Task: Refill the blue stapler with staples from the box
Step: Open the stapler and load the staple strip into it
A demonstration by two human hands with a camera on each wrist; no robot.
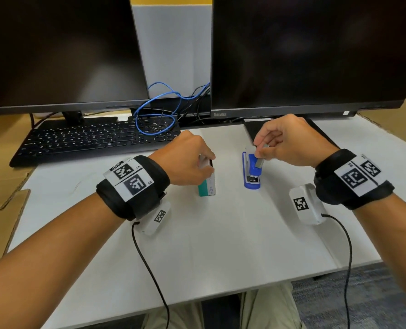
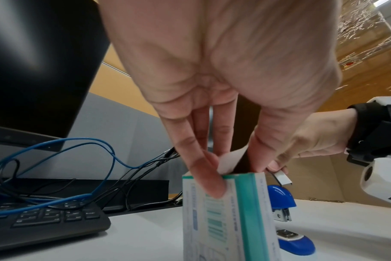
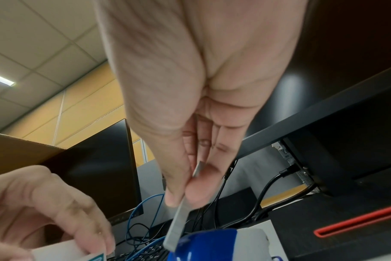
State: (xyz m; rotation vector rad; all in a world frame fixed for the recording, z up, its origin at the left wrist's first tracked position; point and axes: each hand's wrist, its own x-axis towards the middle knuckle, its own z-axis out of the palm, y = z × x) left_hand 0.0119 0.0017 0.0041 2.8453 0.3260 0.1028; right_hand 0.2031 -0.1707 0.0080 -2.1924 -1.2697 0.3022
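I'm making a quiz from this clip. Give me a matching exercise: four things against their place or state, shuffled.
Things:
1. staple strip
2. staple box
3. blue stapler
4. keyboard

States:
A. under a loop of blue cable
B. pinched in the right hand
C. lying open on the desk
D. held upright by the left hand

Pairs: 1-B, 2-D, 3-C, 4-A

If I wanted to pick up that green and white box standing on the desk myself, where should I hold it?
Probably by its two broad faces near the top, coming down from above, as the left hand does now. The staple box stands upright on its narrow end, tall and thin, with its top flap open, so pinching across the thin dimension should keep it steady.
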